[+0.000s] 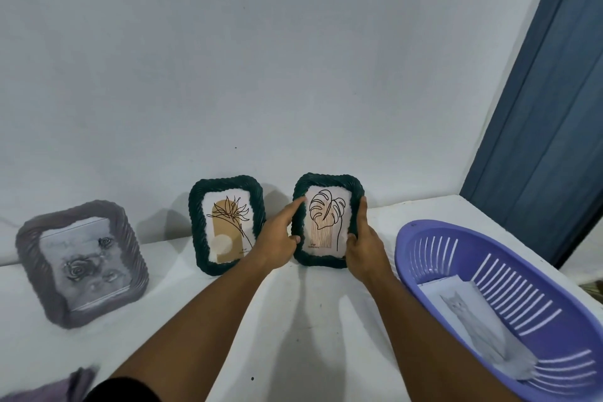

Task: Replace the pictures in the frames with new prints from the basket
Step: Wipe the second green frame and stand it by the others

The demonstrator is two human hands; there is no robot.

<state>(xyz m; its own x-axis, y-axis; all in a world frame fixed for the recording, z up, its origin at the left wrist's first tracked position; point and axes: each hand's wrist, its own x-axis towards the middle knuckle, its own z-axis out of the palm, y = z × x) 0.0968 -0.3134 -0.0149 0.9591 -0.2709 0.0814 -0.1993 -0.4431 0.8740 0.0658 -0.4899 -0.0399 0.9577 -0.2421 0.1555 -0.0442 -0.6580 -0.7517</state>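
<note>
A dark green frame with a leaf line drawing [326, 184] stands upright against the wall on the white table. My left hand [277, 235] grips its left edge and my right hand [363, 246] grips its right edge. Left of it stands a second dark green frame with a flower drawing [199, 232]. A grey frame with a rose picture [29, 258] leans at the far left. The purple slotted basket [421, 238] at the right holds prints, the top one a grey cat picture [470, 313].
The white table [293, 320] runs along a pale wall. A blue curtain or door panel [548, 108] hangs at the right. A bit of purple-grey cloth [55, 388] lies at the bottom left corner.
</note>
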